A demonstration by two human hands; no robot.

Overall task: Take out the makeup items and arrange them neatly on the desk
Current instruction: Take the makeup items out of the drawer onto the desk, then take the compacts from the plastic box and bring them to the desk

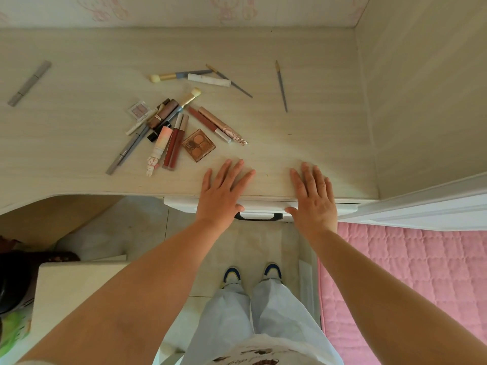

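Makeup lies scattered on the pale wood desk (316, 143). A heap left of centre holds a brown eyeshadow palette (198, 145), red lip gloss tubes (175, 142), a pink-capped tube (158, 148), a gold-ferruled brush (188, 98) and a grey pencil (127, 150). Further back lie a second brush (168, 75) and a white tube (209, 80). A thin brush (281, 85) lies alone to the right, a grey stick (29, 83) far left. My left hand (224, 191) and my right hand (313, 193) rest flat on the desk's front edge, fingers straight, above the white drawer (179, 202).
The drawer's black handle (258, 216) shows between my wrists. A wall closes the desk on the right. A pink quilted bed (408, 280) is at lower right, a white stool (79, 291) at lower left. My feet stand on the tiled floor below.
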